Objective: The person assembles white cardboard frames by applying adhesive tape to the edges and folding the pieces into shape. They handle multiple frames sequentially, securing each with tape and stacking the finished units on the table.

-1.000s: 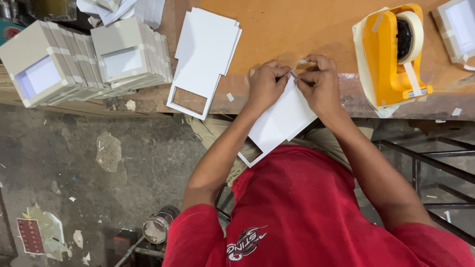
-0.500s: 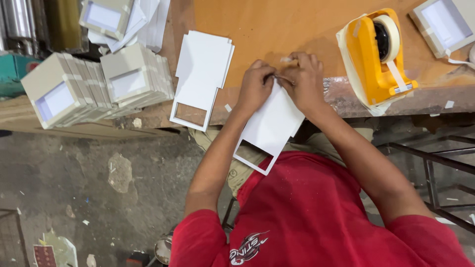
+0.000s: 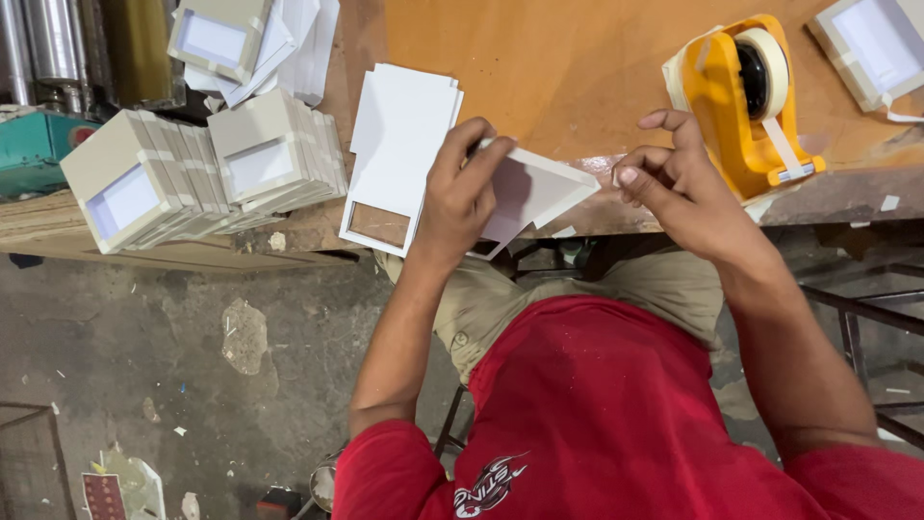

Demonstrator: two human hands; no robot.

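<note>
My left hand (image 3: 464, 188) grips a white card piece (image 3: 544, 188), folded and tilted up over the front edge of the orange-brown table (image 3: 539, 58). My right hand (image 3: 674, 183) is off the card, fingers apart and partly curled, with nothing visible in it. It hovers just left of and below a yellow tape dispenser (image 3: 736, 96), whose tape strip hangs at its front. A stack of flat white cards with a cut-out window (image 3: 399, 144) lies right beside my left hand.
Rows of finished grey-and-white boxes stand at the left (image 3: 269, 154) (image 3: 125, 183), with more boxes at the top left (image 3: 217, 39) and top right (image 3: 866, 48). Below the table edge are a metal frame (image 3: 866, 308) and a littered concrete floor (image 3: 192, 366).
Both hands were pressing the white card at the table edge. Now my right hand has let go and moved right toward the tape dispenser, while my left hand holds the card, folded up.
</note>
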